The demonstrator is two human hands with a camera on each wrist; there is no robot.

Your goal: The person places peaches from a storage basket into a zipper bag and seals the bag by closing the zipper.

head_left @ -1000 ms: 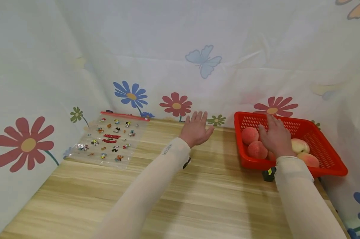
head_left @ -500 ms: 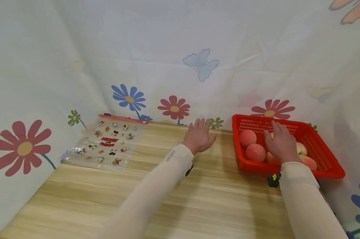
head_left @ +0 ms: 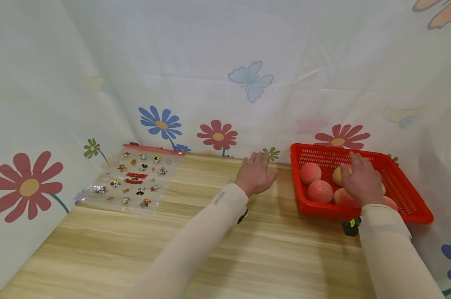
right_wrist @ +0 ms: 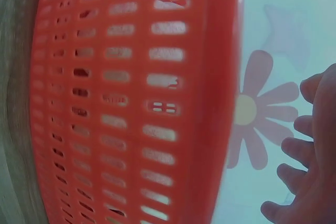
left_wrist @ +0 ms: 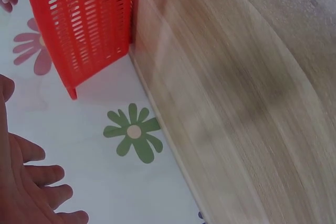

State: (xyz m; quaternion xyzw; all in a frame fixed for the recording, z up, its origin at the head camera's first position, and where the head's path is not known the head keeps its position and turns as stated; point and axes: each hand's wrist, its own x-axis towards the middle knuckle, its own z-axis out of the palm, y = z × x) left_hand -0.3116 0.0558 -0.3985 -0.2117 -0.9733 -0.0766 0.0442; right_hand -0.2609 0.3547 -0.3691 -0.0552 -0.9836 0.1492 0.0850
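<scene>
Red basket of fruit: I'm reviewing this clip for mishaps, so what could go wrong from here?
The black device under the right wrist sits close to the front of the red basket; it might bump or drag it.
The left hand is apart from the basket, so a knock could shift it unsteadied.
The fruit lies close together below the right hand, so picking one might nudge others.
</scene>
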